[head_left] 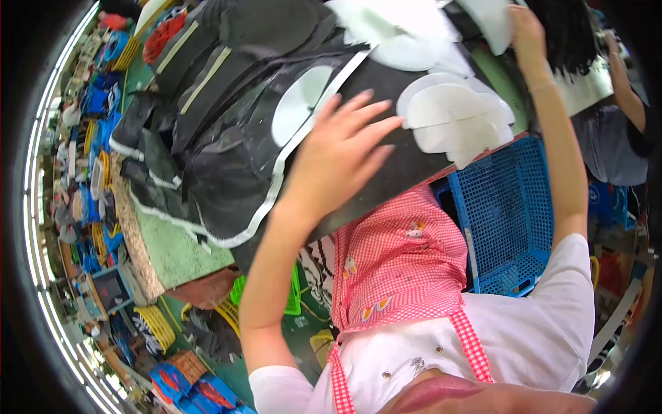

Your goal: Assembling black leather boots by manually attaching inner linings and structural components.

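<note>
My left hand (341, 152) is open, its fingers spread above the black work surface. It is next to the white-edged border of a black sewn piece (227, 186). A single white oval piece (300, 103) lies on the black material just past that hand. At the upper right, the bent fingers of my right hand (527, 34) pinch the edge of a white curved piece (488, 24); part of the grip is hard to see. Between the hands lies an overlapping stack of white rounded pieces (455, 114).
More white pieces (400, 31) lie toward the far side, beside black pieces with pale strips (207, 79). A blue plastic basket (507, 207) stands below the table edge on the right. Another person's arm (624, 83) shows at far right. Yellow and blue baskets crowd the left.
</note>
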`<action>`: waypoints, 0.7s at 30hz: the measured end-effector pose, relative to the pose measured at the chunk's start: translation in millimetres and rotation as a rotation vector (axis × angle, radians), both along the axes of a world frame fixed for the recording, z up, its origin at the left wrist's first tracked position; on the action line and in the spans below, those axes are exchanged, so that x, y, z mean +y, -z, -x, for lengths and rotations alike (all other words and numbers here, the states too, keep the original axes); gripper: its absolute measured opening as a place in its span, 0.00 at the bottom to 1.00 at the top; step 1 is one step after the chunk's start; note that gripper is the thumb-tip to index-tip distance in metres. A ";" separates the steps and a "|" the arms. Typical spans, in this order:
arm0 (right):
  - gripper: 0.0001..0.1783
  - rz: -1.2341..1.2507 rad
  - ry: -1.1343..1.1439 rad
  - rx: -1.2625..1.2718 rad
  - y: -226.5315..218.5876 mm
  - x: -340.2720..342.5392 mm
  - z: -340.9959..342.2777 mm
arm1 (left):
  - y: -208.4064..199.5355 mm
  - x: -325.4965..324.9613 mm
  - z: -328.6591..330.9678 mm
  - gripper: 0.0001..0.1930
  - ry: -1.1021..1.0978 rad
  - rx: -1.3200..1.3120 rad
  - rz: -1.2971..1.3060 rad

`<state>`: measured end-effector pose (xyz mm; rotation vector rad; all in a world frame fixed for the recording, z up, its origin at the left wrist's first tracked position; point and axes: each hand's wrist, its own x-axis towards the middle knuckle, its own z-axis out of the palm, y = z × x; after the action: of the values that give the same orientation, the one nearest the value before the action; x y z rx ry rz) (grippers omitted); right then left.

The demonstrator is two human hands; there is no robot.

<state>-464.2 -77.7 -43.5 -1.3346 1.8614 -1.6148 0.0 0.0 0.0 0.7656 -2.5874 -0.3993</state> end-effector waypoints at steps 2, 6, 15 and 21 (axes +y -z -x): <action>0.19 0.138 0.053 -0.225 -38.8 31.5 14.4 | -2.0 3.3 -28.0 0.17 -0.104 0.014 0.058; 0.15 0.273 -0.337 -0.277 -29.6 28.8 -43.6 | 47.9 37.3 -120.7 0.31 -0.362 -0.274 -0.147; 0.12 0.604 -0.968 0.761 -41.6 85.7 -316.8 | 18.3 43.2 -74.7 0.25 -0.480 0.889 -0.955; 0.16 -0.118 -1.050 0.252 -40.4 83.3 -345.6 | 6.0 56.5 -124.0 0.16 -0.616 0.866 -0.943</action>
<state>-118.6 5.6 -3.0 -2.0144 0.9676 -0.7907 124.0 56.5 -6.0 1.2447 -1.1948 -1.3912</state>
